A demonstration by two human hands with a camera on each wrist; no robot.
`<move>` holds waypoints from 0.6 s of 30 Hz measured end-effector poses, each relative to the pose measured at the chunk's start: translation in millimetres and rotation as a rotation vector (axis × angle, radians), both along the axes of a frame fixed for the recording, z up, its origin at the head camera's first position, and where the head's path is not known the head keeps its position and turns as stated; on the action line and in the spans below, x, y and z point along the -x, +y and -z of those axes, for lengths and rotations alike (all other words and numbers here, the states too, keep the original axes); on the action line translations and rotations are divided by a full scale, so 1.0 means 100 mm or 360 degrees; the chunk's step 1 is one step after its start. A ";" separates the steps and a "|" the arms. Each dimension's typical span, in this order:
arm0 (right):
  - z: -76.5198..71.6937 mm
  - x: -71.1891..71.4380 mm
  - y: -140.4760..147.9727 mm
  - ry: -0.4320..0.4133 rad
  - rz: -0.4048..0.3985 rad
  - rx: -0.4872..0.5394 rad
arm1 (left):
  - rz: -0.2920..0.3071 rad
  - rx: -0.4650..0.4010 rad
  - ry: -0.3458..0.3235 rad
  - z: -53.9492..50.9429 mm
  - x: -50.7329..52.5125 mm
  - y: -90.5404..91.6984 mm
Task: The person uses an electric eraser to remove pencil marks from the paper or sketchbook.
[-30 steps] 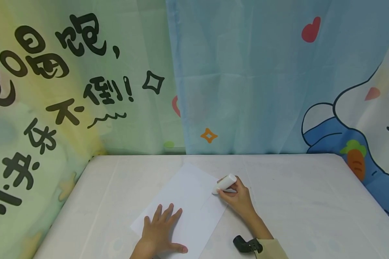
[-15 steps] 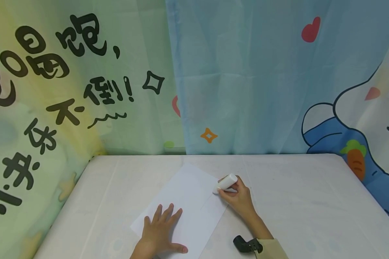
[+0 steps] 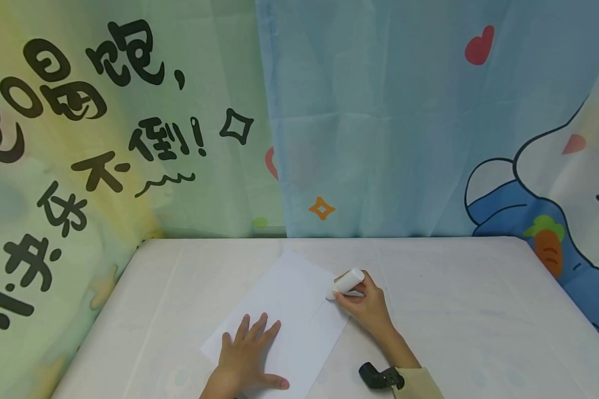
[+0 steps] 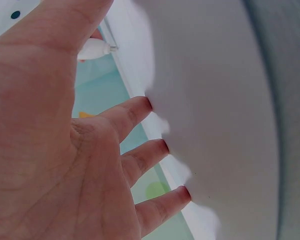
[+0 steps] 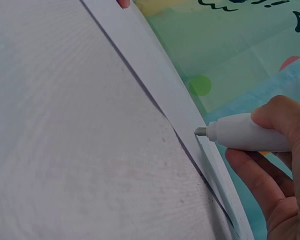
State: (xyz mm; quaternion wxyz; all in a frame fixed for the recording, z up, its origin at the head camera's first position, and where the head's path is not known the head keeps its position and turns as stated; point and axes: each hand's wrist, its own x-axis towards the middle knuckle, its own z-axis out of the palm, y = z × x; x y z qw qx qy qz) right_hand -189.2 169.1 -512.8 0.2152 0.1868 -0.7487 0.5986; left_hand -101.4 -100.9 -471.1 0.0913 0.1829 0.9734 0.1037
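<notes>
A white sheet of paper point(image 3: 284, 310) lies at an angle on the table. My left hand point(image 3: 244, 354) rests on its lower left part with fingers spread; in the left wrist view the fingertips of the left hand point(image 4: 90, 165) touch the paper point(image 4: 215, 110). Between thumb and fingers, my right hand point(image 3: 371, 307) grips a thick white pen-like tool point(image 3: 348, 281), tilted over the sheet's right edge. The right wrist view shows its metal tip point(image 5: 202, 131) at the paper point(image 5: 155, 95), beside a thin line, with the right hand point(image 5: 277, 175) around the white body point(image 5: 247, 132).
A white cloth covers the table point(image 3: 459, 310). Behind it hang a green printed curtain point(image 3: 219, 183) and a blue one point(image 3: 389, 138). A black device point(image 3: 379, 377) is strapped at the right wrist, by a beige sleeve point(image 3: 419, 383).
The white tool and my right hand have shifted only very slightly, to the right and back to the left. My left hand has stayed in place on the paper.
</notes>
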 end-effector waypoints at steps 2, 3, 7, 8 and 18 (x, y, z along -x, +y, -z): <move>0.00 0.00 0.00 0.0004 0.0005 0.0002 | -0.0003 -0.0003 -0.0001 0.00 0.00 0.00; -0.01 0.00 0.00 0.0005 0.0007 0.0003 | -0.0004 -0.0006 -0.0002 0.01 0.00 -0.01; 0.01 0.01 -0.01 0.0016 0.0032 0.0000 | -0.0003 -0.0016 0.0002 0.01 0.00 -0.01; 0.01 0.01 -0.01 0.0022 0.0041 -0.0010 | -0.0002 -0.0018 0.0004 0.01 0.00 -0.01; -0.03 -0.01 -0.01 -0.0005 0.0005 0.0021 | 0.0005 -0.0014 -0.0009 0.01 0.00 -0.01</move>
